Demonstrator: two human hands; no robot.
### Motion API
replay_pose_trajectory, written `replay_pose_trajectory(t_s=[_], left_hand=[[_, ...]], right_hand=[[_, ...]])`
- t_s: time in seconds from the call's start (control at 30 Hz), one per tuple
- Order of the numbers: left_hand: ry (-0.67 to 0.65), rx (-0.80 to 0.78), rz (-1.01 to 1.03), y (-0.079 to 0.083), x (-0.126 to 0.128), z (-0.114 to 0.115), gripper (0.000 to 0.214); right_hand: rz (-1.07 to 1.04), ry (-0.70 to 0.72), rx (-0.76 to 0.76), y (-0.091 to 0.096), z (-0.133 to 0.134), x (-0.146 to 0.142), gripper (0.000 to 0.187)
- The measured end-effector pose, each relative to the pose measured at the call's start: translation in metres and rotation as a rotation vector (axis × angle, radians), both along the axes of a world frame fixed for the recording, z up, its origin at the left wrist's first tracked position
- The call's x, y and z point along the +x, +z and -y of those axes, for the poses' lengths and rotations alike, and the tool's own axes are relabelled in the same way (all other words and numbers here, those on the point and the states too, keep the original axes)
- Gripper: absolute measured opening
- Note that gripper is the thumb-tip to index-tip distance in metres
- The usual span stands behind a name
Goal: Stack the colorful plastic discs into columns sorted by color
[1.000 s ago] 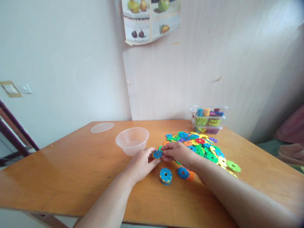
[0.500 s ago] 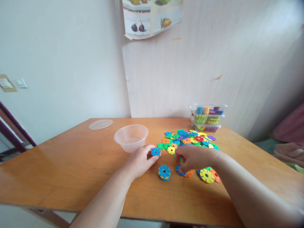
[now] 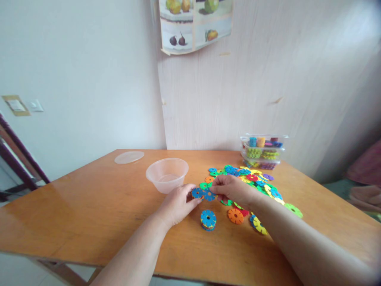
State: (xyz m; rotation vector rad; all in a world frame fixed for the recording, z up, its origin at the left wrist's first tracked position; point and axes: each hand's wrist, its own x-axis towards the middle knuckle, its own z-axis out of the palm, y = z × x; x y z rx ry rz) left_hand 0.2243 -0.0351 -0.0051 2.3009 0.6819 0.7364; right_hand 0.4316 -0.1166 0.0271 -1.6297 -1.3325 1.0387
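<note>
My left hand [image 3: 179, 204] is closed around a small stack of slotted plastic discs [image 3: 197, 193], a blue one on top. Between the thumb and fingers of my right hand [image 3: 230, 190] is a single blue slotted disc [image 3: 209, 194], its edge meeting or overlapping the stack; which of the two I cannot tell. Closer to me, a second stack of discs [image 3: 208, 219], also topped with blue, stands on the table. An orange disc [image 3: 235, 216] lies right of that stack. Beyond my right hand spreads a loose pile of multicoloured discs [image 3: 253, 177], partly hidden by the hand and forearm.
A clear plastic bowl [image 3: 167, 174] stands just beyond my left hand. Its round lid-like disc [image 3: 129, 157] lies at the table's far left. Stacked clear containers [image 3: 264, 151] with colourful pieces stand at the back right. The wooden table [image 3: 89, 198] meets the wall behind.
My right hand has picked up the blue disc from beside the orange one and brought it left and up to the stack in my left hand. The view has shifted slightly.
</note>
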Motion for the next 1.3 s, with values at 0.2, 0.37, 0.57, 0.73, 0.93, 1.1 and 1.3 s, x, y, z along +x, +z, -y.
replay_pose_trajectory(t_s=[0.2, 0.37, 0.57, 0.73, 0.93, 1.1, 1.3], left_hand=[[0.0, 0.026, -0.019, 0.002, -0.001, 0.0, 0.024], [-0.007, 0.042, -0.014, 0.002, -0.002, 0.0, 0.024], [-0.008, 0.03, -0.007, 0.001, -0.002, -0.001, 0.03], [0.004, 0.028, -0.02, 0.001, -0.002, -0.001, 0.029], [0.002, -0.028, -0.014, -0.001, -0.001, -0.002, 0.026], [0.002, -0.036, -0.023, -0.003, -0.001, -0.004, 0.025], [0.01, -0.022, -0.002, -0.004, 0.001, -0.004, 0.032]], right_hand=[[-0.383, -0.05, -0.009, -0.009, -0.01, -0.027, 0.01], [-0.18, -0.026, -0.008, -0.004, -0.007, -0.016, 0.01], [0.619, 0.288, -0.049, 0.024, 0.024, 0.025, 0.023], [0.841, 0.387, -0.156, 0.031, 0.04, 0.033, 0.041], [0.899, 0.394, -0.164, 0.024, 0.036, 0.029, 0.038], [0.857, 0.371, -0.122, 0.02, 0.032, 0.034, 0.024], [0.431, 0.2, 0.028, 0.011, 0.014, 0.027, 0.01]])
